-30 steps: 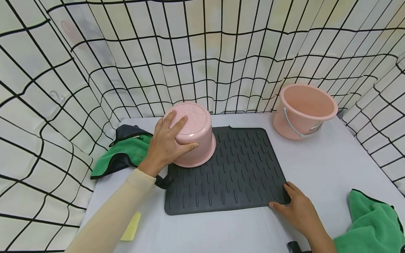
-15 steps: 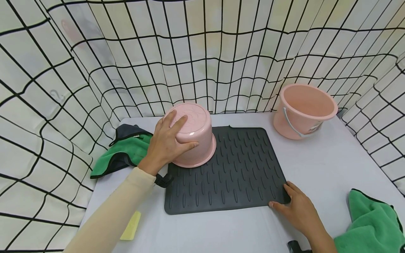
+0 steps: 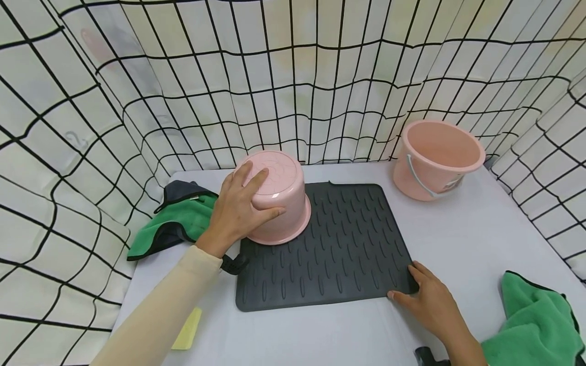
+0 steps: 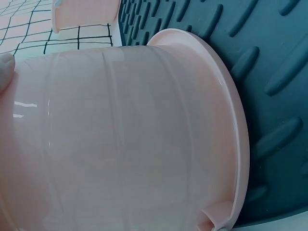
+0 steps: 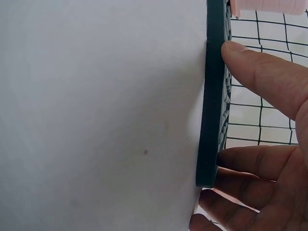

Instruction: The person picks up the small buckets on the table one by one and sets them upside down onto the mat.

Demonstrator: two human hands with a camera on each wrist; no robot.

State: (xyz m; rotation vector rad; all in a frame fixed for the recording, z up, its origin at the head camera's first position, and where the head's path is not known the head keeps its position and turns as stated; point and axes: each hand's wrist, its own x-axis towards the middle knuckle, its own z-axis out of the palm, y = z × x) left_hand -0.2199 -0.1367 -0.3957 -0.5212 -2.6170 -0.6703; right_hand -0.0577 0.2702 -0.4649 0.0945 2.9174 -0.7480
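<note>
A pink bucket (image 3: pixel 279 213) stands upside down on the back left part of a dark grey ribbed mat (image 3: pixel 339 254). My left hand (image 3: pixel 233 213) grips it, fingers spread over its base and thumb along its side. The left wrist view shows the bucket's wall, its rim against the mat and a thumb tip (image 4: pixel 5 70) at the left edge. At the mat's near right corner, my right hand (image 3: pixel 432 302) holds the edges between thumb and fingers. In the right wrist view the thumb (image 5: pixel 269 74) touches the mat's edge (image 5: pixel 211 106).
A second pink bucket (image 3: pixel 416 178) stands upright at the back right, its handle hanging down. Green cloths lie at the left (image 3: pixel 183 216) and front right (image 3: pixel 535 320). A yellow piece (image 3: pixel 187 330) is partly under the left forearm. Black wire mesh (image 3: pixel 320 91) rises behind the table.
The head view has shifted slightly. Both hands, the gripped bucket and the mat keep their places relative to each other.
</note>
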